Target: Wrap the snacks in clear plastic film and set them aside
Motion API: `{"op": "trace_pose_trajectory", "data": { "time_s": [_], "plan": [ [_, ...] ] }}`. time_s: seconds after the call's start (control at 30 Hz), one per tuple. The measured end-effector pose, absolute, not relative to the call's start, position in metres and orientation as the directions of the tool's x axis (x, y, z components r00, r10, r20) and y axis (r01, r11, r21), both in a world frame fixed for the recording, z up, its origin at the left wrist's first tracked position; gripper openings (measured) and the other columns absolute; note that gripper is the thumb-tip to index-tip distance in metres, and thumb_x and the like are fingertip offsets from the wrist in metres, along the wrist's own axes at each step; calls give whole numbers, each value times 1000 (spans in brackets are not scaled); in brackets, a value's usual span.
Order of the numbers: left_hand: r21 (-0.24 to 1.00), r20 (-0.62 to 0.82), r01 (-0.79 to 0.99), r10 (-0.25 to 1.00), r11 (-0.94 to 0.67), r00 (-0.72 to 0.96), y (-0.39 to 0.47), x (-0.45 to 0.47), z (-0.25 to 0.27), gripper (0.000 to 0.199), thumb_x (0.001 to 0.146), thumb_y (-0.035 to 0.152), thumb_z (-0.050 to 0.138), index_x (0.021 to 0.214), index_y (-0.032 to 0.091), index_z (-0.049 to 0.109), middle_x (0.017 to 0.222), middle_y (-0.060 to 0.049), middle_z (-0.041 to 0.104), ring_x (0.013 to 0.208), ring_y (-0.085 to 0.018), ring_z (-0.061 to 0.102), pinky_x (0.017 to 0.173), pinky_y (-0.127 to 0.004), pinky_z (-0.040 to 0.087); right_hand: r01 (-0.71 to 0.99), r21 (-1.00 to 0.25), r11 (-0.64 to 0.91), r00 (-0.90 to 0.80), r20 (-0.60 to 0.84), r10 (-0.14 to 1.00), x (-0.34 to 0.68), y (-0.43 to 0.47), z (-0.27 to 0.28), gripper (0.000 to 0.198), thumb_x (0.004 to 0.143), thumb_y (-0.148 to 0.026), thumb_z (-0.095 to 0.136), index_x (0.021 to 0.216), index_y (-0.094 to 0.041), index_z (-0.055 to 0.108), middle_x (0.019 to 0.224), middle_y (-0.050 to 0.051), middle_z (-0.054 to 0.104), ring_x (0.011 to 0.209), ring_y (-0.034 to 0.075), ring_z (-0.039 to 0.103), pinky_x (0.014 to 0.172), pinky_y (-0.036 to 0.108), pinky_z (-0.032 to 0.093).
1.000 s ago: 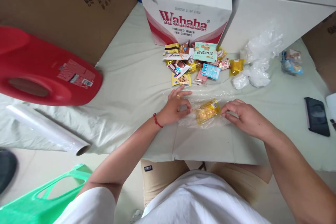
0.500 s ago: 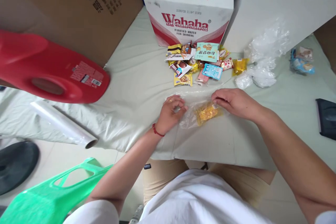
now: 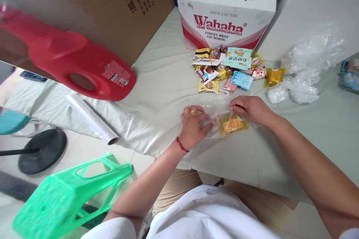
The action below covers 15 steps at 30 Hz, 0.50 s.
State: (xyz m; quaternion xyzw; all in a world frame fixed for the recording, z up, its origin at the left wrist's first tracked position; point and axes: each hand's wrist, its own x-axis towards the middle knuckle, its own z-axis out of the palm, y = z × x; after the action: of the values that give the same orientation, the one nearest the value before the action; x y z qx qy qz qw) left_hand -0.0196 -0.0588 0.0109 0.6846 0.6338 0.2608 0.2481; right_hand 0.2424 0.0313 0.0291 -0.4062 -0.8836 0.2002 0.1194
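A clear plastic bag (image 3: 215,109) lies on the cloth-covered table in front of me, with a yellow-wrapped snack (image 3: 233,123) in or under its film; I cannot tell which. My right hand (image 3: 251,109) pinches the bag's upper right edge between thumb and fingers. At the bag's left side rests my left hand (image 3: 196,127), its fingers curved and apart, the thumb touching the film. Just beyond is a pile of small packaged snacks, among them a pale green packet (image 3: 238,58), a blue packet (image 3: 241,80) and a yellow cookie packet (image 3: 208,86).
Behind the snacks stands a Wahaha water carton (image 3: 227,22). Crumpled clear plastic (image 3: 304,87) and another yellow-wrapped snack (image 3: 274,77) lie to the right. On the left are a red jug (image 3: 60,54) and a roll of film (image 3: 91,119). A green stool (image 3: 53,198) lies tipped on the floor.
The view has swung left, so everything sits further right in the picture. My left hand's fingers have spread and its thumb reaches further over the bag. My right hand still pinches the film.
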Motion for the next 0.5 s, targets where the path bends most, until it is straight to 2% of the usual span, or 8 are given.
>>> {"op": "trace_pose_trajectory", "data": {
  "time_s": [0.07,0.17,0.3,0.4,0.5],
  "plan": [
    [719,87,689,995,-94,45,-58,-20,8,8,88,30,74,83,24,76,120,-9,67,123,-31,51,107,-51,40,655,-490,575,-635,56,771,246,31,28,28,102,-38,51,100,-23,74,97,6,78,88,22,70,74,30,44],
    [777,139,624,989,-83,-41,-58,-33,2,11,92,29,67,82,23,71,108,-7,68,115,-26,57,109,-47,42,638,-536,552,-623,62,780,247,33,27,27,101,-39,53,98,-22,74,96,6,78,86,21,70,74,30,45],
    [733,117,677,969,63,-216,-62,-51,0,8,88,32,69,87,24,68,106,-8,67,115,-29,56,107,-49,44,643,-536,547,-622,51,781,243,36,26,27,102,-39,53,99,-22,73,97,5,78,87,21,70,74,29,44],
    [652,315,754,878,76,-360,-74,-51,14,15,88,31,67,100,23,66,113,-11,63,120,-32,54,109,-53,43,708,-450,544,-608,2,794,238,36,22,27,102,-36,51,100,-22,74,100,6,79,90,22,70,72,30,41],
    [545,561,836,769,-65,-306,-93,-34,39,11,93,25,60,103,23,66,112,-12,64,118,-31,57,107,-52,43,765,-359,535,-583,-34,812,236,33,20,30,103,-36,48,100,-22,74,104,7,78,90,23,69,69,30,39]
  ]
}}
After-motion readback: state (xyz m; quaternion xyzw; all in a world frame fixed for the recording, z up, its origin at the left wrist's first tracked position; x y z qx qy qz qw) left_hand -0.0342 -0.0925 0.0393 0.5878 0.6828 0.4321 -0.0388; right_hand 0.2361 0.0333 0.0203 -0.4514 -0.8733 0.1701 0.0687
